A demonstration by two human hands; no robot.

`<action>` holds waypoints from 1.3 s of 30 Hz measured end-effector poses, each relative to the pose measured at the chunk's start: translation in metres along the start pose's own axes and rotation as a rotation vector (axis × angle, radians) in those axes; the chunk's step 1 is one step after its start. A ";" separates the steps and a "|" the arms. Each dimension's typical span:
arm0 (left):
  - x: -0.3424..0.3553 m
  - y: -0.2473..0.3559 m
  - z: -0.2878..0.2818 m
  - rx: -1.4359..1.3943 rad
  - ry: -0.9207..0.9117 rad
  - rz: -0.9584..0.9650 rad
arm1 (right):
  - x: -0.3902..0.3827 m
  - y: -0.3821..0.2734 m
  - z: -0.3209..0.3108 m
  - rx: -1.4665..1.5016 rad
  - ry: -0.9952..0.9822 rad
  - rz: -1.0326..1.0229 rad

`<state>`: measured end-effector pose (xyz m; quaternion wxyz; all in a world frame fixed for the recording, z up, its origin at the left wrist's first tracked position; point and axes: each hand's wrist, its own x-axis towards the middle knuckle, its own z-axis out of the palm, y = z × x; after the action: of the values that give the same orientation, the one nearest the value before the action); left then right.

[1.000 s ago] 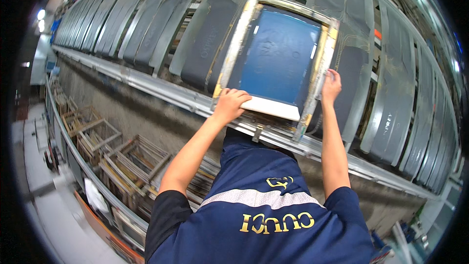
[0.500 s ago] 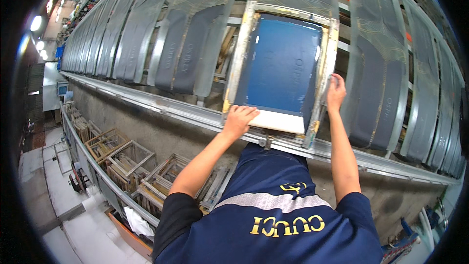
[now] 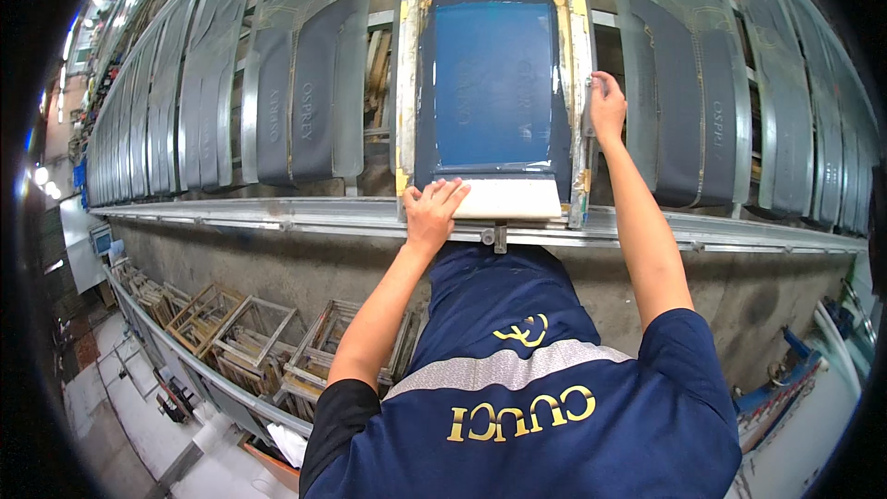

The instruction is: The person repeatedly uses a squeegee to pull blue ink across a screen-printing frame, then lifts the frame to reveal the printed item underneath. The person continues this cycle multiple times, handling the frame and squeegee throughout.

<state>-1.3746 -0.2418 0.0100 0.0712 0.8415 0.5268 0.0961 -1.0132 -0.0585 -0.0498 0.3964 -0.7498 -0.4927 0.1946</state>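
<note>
A metal-framed printing screen (image 3: 407, 83) with blue mesh (image 3: 494, 74) lies flat on the long table in front of me. A white strip (image 3: 522, 199) runs along its near edge. My left hand (image 3: 434, 208) grips that near edge at the left corner, with its fingers spread over the white strip. My right hand (image 3: 607, 103) is closed around the frame's right side bar, about halfway up. Grey shaped fabric pieces (image 3: 296, 102) lie in a row on both sides of the screen.
A metal rail (image 3: 277, 212) runs along the table's near edge against my body. Below on the left, several wooden and metal frames (image 3: 249, 342) are stacked on a low shelf. More grey pieces (image 3: 693, 102) lie to the right. Blue equipment (image 3: 795, 365) sits at the lower right.
The screen was tilted a second ago and now sits square to the rail. Both hands have kept their hold on it, and my right hand has moved higher on the side bar.
</note>
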 end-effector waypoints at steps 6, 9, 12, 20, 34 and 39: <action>0.120 -0.046 0.015 0.052 0.061 0.007 | 0.000 -0.003 -0.022 -0.072 -0.133 0.068; 0.187 -0.084 0.021 0.058 0.097 0.019 | 0.006 -0.025 -0.037 -0.271 -0.329 0.115; 0.250 -0.122 0.024 -0.025 0.122 0.073 | 0.025 -0.050 -0.046 -0.709 -0.424 -0.229; 0.377 -0.149 -0.004 -0.246 0.005 0.046 | 0.171 -0.109 0.052 -0.489 -0.569 -0.540; 0.106 -0.054 0.000 -0.178 -0.044 -0.013 | -0.101 -0.076 -0.034 -0.211 -0.538 -0.434; 0.052 -0.037 -0.007 -0.205 -0.028 -0.035 | -0.150 -0.073 -0.049 -0.214 -0.599 -0.428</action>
<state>-1.3866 -0.1792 0.0128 0.1658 0.8218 0.5278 0.1366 -1.0880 -0.1980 0.0226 0.1860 -0.5770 -0.7498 0.2651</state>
